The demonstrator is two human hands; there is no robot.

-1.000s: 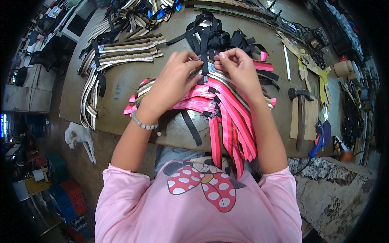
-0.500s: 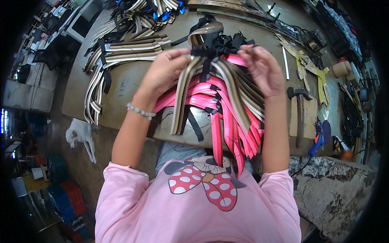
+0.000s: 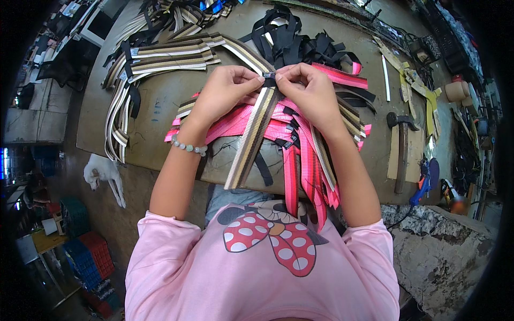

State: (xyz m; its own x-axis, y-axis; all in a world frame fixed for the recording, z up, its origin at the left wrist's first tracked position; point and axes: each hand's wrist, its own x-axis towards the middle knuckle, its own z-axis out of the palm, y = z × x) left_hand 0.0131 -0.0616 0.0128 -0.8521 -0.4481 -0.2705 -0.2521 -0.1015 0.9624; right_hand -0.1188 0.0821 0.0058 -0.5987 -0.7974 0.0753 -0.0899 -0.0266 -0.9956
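A striped brown, tan and white webbing strap (image 3: 254,140) stretches diagonally in front of me, its near end hanging toward the table edge. Around its middle sits a short black band (image 3: 269,80) with a small dark label. My left hand (image 3: 227,90) pinches the band's left side between thumb and finger. From the other side, my right hand (image 3: 309,90) pinches the same band, fingertips close to the left ones. Under both hands lies a pile of pink webbing straps (image 3: 306,160) with black bands, mixed with striped ones. Black strap pieces (image 3: 324,49) are heaped just beyond.
More striped straps (image 3: 171,58) are stacked at the left of the table (image 3: 166,120). To the right lie a hammer (image 3: 401,155), a blue and red corded tool (image 3: 423,183) and yellowish strips (image 3: 428,96). A white dog (image 3: 104,172) stands on the floor at left.
My hands have come together from apart and now pinch the black band. The striped strap, earlier draped in a bend, is now drawn out straight, and the right hand's spread fingers have closed.
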